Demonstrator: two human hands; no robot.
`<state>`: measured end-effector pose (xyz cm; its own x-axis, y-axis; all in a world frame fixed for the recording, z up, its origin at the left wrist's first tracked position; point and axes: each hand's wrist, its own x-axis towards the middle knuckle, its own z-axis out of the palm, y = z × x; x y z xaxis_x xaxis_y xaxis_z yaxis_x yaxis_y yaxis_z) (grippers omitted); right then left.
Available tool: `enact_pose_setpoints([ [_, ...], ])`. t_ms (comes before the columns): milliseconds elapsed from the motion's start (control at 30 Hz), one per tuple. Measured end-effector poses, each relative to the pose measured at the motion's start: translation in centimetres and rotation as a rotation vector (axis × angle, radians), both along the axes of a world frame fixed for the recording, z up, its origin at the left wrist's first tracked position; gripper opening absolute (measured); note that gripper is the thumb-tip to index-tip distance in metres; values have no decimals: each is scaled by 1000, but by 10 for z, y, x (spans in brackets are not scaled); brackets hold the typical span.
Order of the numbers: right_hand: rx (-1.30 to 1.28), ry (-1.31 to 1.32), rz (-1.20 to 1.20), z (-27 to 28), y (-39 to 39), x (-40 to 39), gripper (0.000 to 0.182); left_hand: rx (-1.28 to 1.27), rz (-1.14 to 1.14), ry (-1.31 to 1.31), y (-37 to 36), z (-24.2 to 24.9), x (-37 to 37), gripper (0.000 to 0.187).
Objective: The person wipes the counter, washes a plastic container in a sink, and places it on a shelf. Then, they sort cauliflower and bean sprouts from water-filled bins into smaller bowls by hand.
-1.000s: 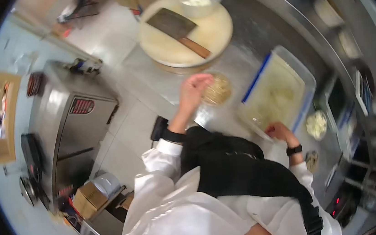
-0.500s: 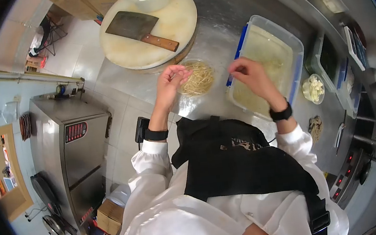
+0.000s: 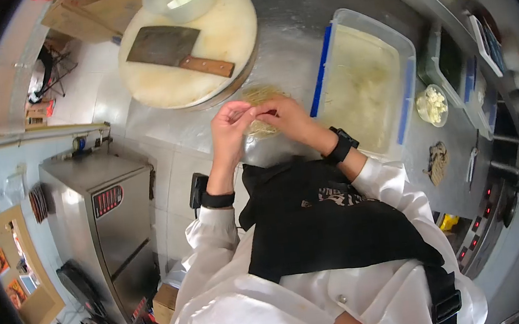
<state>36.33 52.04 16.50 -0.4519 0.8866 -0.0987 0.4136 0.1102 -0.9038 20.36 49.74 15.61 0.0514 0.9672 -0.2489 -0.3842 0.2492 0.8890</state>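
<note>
My left hand [image 3: 230, 126] and my right hand [image 3: 285, 116] meet fingertip to fingertip, both in a pinch. Whatever lies between the fingers is too small to make out. Just beyond and below them is a round heap of thin pale-yellow strands, like bean sprouts [image 3: 265, 92], partly covered by my hands. To the right of my right hand stands a clear plastic tub [image 3: 407, 74] with blue edge clips. Cloudy yellowish water [image 3: 358, 76] fills its bottom, with a few strands in it.
A cleaver [image 3: 165, 45] lies on a thick round chopping board [image 3: 138, 86], beside a bowl of white cubes [image 3: 188, 8]. Right of the tub are a small bowl of pale chopped pieces [image 3: 434, 107] and a crumpled cloth [image 3: 438, 163]. A steel cabinet [image 3: 120, 221] stands at left.
My right hand has moved left from beside the tub to meet my left hand over the strands. My left hand stays nearly in place. The view has shifted slightly.
</note>
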Motion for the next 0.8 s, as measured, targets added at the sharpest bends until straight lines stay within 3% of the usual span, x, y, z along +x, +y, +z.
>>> enact_pose_setpoints([
  [133, 137, 5, -59, 5, -12, 1, 16, 56, 57, 102, 0, -2, -1, 14],
  [300, 197, -117, -97, 17, -24, 23, 13, 70, -48, -3, -5, 22, 16, 16],
  [500, -51, 127, -339, 45, -8, 75, 15, -8, -59, -24, -5, 42, 22, 14],
  [567, -63, 45, -310, 41, -2, 67, 17, -77, 60, -92, -6, 35, 15, 11],
  [633, 317, -57, -197, 11, -2, 44, 22, -66, 52, -161, -10, 25, 11, 9],
  [733, 444, -232, -225, -2, -6, 48, 27, -135, 98, -115, -13, 26, 11, 12],
  [800, 226, -51, -321, 27, -1, 94, 26, -182, 52, -96, -19, 26, 11, 16],
])
